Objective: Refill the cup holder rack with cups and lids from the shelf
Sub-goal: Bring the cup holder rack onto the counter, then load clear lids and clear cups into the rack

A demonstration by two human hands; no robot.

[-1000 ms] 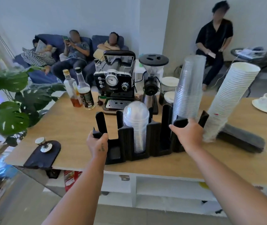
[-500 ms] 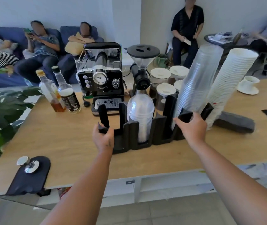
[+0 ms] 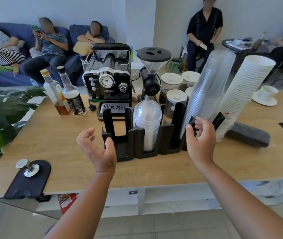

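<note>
A black cup holder rack (image 3: 133, 144) stands on the wooden counter. Its left slot is empty, its middle slot holds a stack of clear dome lids (image 3: 147, 121), and a tall stack of clear cups (image 3: 206, 87) and a tall stack of white paper cups (image 3: 244, 90) lean rightward from its right slots. My left hand (image 3: 97, 149) hovers open just left of the rack's front corner, palm turned inward. My right hand (image 3: 201, 140) hovers at the rack's right end, fingers curled loosely near the clear cups, holding nothing.
Behind the rack stand an espresso machine (image 3: 109, 80), a grinder (image 3: 152, 75), lidded jars (image 3: 173, 100) and two bottles (image 3: 71, 95). A tamper (image 3: 27, 168) on a dark mat sits front left, a cup and saucer (image 3: 266, 94) back right. White shelves (image 3: 171, 200) lie under the counter. People sit beyond.
Both hands have come off the rack and opened: the left drew back from its left end, the right from its right end. The view has moved closer to the counter.
</note>
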